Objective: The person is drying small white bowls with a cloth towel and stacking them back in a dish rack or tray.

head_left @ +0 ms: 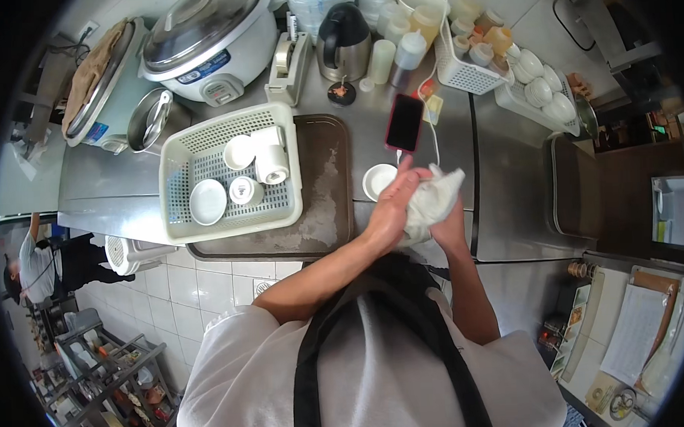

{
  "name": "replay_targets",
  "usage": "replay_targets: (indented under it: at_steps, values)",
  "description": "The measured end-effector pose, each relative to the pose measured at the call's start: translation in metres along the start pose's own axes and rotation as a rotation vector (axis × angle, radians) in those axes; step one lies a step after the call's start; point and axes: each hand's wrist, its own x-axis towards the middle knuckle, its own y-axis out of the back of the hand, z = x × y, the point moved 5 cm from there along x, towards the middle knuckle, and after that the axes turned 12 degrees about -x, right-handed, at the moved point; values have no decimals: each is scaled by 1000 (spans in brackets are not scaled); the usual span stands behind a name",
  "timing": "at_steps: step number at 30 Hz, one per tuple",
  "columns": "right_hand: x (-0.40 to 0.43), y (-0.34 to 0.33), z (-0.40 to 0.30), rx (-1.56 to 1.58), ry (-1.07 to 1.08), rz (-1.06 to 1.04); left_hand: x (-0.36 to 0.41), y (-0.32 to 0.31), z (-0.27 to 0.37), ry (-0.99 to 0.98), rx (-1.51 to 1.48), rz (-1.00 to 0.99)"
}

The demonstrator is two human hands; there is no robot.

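A bunched white cloth (436, 204) is held between my two hands over the front of the steel counter. My left hand (397, 203) grips its left side, with the fingers pointing away from me. Most of my right hand (452, 226) is hidden behind the cloth, which it supports from the right. Whether anything is wrapped inside cannot be seen. Just beyond my left hand a small white dish (379, 181) rests on the counter. To the left, a pale plastic basket (175, 219) holds several white cups (272, 162) and a small round white dish (208, 202).
The basket overlaps a brown tray (325, 214). A phone (405, 124) with a white cable lies ahead. Behind stand a rice cooker (206, 54), tape dispenser (289, 68), steel jug (343, 44) and squeeze bottles (409, 56). White bowls (541, 88) are at right; a person (44, 266) stands far left.
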Motion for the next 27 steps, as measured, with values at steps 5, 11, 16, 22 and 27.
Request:
replay_targets:
  at_steps: [5,11,16,22,27]
  values:
    - [13,-11,12,-215,-139,112,-15,11,42,-263,655,82]
    - [-4,-10,12,-127,-267,-117,-11,25,50,169,619,85]
    - [-41,12,34,276,-457,-144,0,61,45,151,805,105]
    - [-43,14,58,934,-467,-32,17,66,33,135,697,38]
    - [-42,-13,90,1042,-637,-64,18,47,24,178,1065,-26]
